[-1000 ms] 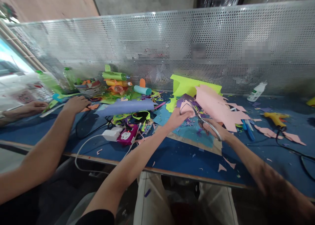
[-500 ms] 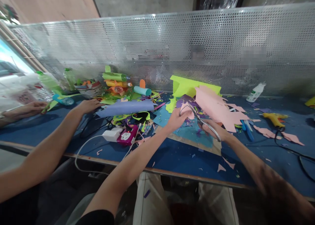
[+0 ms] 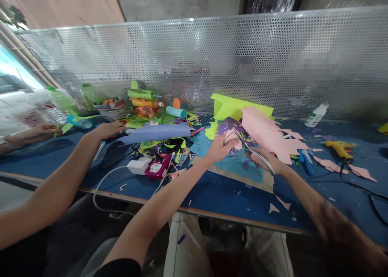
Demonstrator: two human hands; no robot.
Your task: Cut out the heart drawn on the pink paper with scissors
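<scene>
Pinched in my left hand (image 3: pixel 222 147) is a small piece of pink paper (image 3: pixel 231 135). My right hand (image 3: pixel 269 160) grips a pair of scissors (image 3: pixel 261 157) by the handles, and the blades reach up to the pink paper. Both hands are over a light blue sheet (image 3: pixel 242 168) on a brown board (image 3: pixel 266 184). Just behind them lie a large pink sheet (image 3: pixel 263 131), a bright yellow-green sheet (image 3: pixel 239 106) and purple paper scraps (image 3: pixel 226 125).
A co-worker's arm (image 3: pixel 69 168) reaches in from the left. Near it are a lavender sheet (image 3: pixel 157 133) and a magenta power adapter (image 3: pixel 158 166) with a white cable. A yellow glue gun (image 3: pixel 338 149), white bottle (image 3: pixel 317 115) and blue cutter (image 3: pixel 307 162) lie right. Perforated metal (image 3: pixel 194 59) stands behind.
My hands keep nearly the same pose, with the scissors at the pink paper. The whole view has shifted slightly. The co-worker's hand has barely moved.
</scene>
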